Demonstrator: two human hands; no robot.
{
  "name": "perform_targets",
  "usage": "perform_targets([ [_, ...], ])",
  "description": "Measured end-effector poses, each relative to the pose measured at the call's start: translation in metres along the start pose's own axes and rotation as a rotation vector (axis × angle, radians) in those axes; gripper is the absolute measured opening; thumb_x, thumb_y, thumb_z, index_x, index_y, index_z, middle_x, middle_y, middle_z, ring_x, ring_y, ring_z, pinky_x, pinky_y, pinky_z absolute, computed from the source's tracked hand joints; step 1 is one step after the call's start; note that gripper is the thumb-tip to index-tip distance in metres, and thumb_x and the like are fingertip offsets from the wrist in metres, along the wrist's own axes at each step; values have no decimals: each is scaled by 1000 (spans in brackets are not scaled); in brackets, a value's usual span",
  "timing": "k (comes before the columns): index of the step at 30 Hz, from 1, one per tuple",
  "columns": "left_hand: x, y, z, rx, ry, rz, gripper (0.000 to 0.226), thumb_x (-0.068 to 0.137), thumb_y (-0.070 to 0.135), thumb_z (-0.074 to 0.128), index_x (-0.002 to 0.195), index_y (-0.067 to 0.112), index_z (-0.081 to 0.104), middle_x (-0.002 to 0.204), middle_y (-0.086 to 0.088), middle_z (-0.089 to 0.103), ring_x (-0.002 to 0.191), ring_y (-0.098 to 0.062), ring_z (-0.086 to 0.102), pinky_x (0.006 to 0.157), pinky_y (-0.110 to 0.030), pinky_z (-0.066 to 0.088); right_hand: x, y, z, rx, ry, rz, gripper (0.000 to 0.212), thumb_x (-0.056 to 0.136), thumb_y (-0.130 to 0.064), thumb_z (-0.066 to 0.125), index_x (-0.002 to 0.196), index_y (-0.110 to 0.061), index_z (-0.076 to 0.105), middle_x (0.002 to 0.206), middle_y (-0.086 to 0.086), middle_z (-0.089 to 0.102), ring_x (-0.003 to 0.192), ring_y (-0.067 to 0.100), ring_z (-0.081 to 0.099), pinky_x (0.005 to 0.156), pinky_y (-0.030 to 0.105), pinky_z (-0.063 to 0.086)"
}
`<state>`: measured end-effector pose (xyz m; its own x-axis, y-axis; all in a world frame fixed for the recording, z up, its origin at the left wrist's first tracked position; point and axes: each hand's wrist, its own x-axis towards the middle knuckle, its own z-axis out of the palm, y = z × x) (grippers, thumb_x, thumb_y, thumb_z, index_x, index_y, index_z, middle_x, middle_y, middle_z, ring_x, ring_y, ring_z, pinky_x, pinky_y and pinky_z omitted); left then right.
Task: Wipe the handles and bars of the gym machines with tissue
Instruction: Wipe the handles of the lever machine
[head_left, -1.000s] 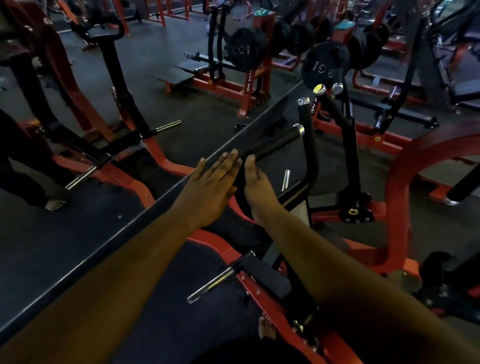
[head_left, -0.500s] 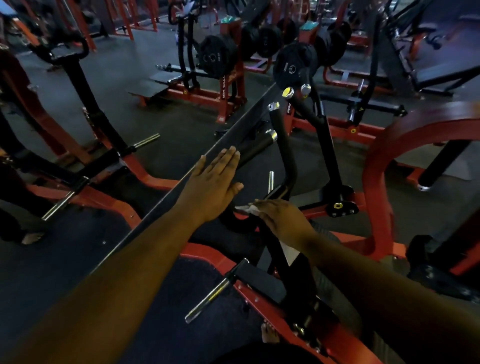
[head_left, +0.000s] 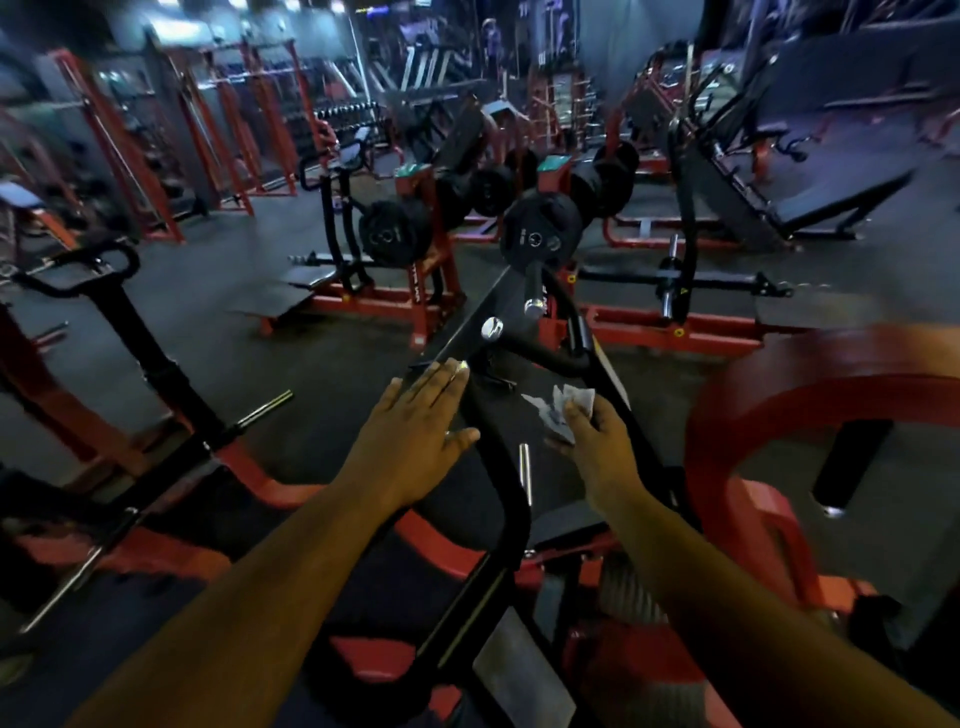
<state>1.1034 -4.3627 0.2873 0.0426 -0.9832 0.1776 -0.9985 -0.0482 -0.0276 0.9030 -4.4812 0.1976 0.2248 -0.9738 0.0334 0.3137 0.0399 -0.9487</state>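
In the middle of the view, over the black bars of a red-framed gym machine (head_left: 737, 415), we see both hands reaching forward; the left hand (head_left: 415, 431) lies flat with its fingers (head_left: 441, 379) straight and held close together, the thumb out to the right, and it appears to press on the dark slanting edge (head_left: 467, 322) that runs away toward the far weight plates, though we cannot tell how firmly; the right hand (head_left: 597, 441) is just right of it, its fingers curled round a crumpled white tissue (head_left: 558, 410), which sticks out from the hand on the far and left side; the tissue sits between two black bars, the bent handle bar (head_left: 511, 483) on its left and a straighter black bar (head_left: 618, 395) on its right, and whether it touches either one we cannot make out because of blur; a short chrome peg (head_left: 524, 467) stands just near of the tissue, between the two hands; farther off a round chrome end cap (head_left: 491, 328) shows beyond the left fingertips; a black weight plate (head_left: 540, 234) hangs beyond that; at far left stands another machine with a black upright (head_left: 150, 358) and a chrome sleeve (head_left: 262, 406); the floor (head_left: 234, 270) is dark grey.
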Motion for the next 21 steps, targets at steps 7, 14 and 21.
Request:
perform_targets([
  [7, 91, 6, 0, 45, -71, -62, 75, 106, 58, 31, 165, 24, -1, 173, 4, -6, 159, -12, -2, 129, -44, 4, 97, -15, 25, -301, 39, -295, 21, 106, -8, 50, 116, -16, 67, 113, -4, 70, 96, -5, 66, 89, 23, 53],
  [14, 160, -2, 26, 70, -156, -56, 78, 106, 55, 35, 164, 23, -6, 172, 4, -15, 159, -13, -5, 129, -47, 4, 159, 24, 67, -816, -213, -557, 47, 101, -19, 48, 147, -23, 51, 148, -1, 54, 142, 11, 41, 124, 48, 21],
  [21, 170, -12, 49, 44, -164, -36, 73, 108, 42, 34, 163, 29, -11, 171, 9, -18, 157, -9, -11, 129, -46, 2, 203, 73, 12, -1139, 13, -671, 52, 105, -55, 32, 128, -22, 65, 124, -2, 66, 133, 21, 50, 117, 67, 20],
])
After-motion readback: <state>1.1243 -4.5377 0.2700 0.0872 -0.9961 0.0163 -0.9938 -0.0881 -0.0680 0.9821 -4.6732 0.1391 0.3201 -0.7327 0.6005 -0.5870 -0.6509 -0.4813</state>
